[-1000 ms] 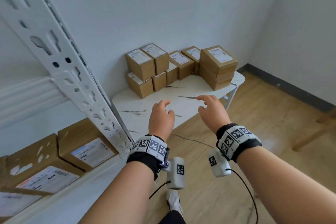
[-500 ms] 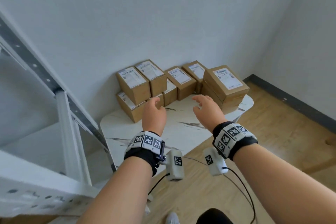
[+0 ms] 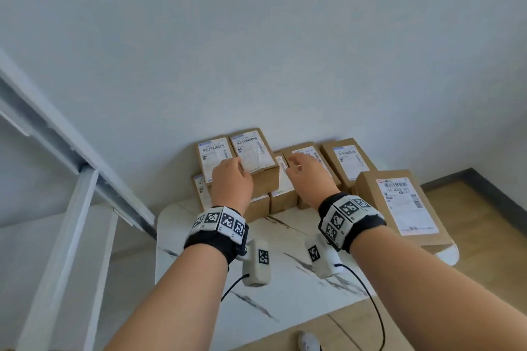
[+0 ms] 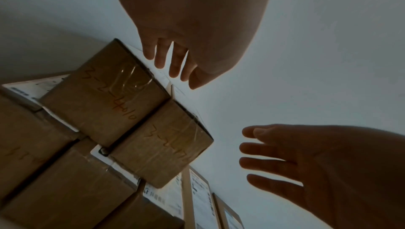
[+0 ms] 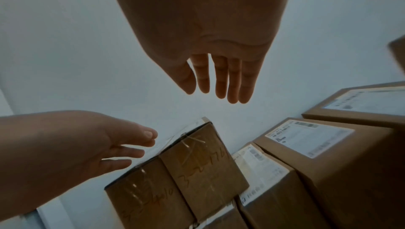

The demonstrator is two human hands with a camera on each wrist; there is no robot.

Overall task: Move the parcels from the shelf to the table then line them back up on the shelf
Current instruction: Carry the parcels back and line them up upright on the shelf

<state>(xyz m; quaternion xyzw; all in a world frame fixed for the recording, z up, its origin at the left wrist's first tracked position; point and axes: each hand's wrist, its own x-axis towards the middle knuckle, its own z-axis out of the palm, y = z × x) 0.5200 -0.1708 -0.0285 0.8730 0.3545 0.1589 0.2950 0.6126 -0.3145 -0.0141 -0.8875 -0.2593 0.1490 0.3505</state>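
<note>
Several brown cardboard parcels with white labels stand against the wall on the white marble-look table (image 3: 285,288). Two of them, the left top parcel (image 3: 214,155) and the right top parcel (image 3: 253,151), sit on lower ones. My left hand (image 3: 233,172) hovers over these two with straight, spread fingers (image 4: 173,63) close above their top edge; I cannot tell if they touch. My right hand (image 3: 305,171) is held open just right of the right top parcel (image 5: 197,168), over a lower parcel (image 3: 285,188), fingers (image 5: 221,80) straight. Neither hand holds anything.
A larger flat parcel (image 3: 402,208) lies on a stack at the table's right edge. Another labelled parcel (image 3: 346,162) stands behind it by the wall. The white metal shelf frame (image 3: 71,157) rises at the left. Wooden floor (image 3: 484,236) lies to the right.
Both hands have moved forward from over the table's front to above the parcels. The view has swung from the shelf towards the table, and the shelf's parcels have left view.
</note>
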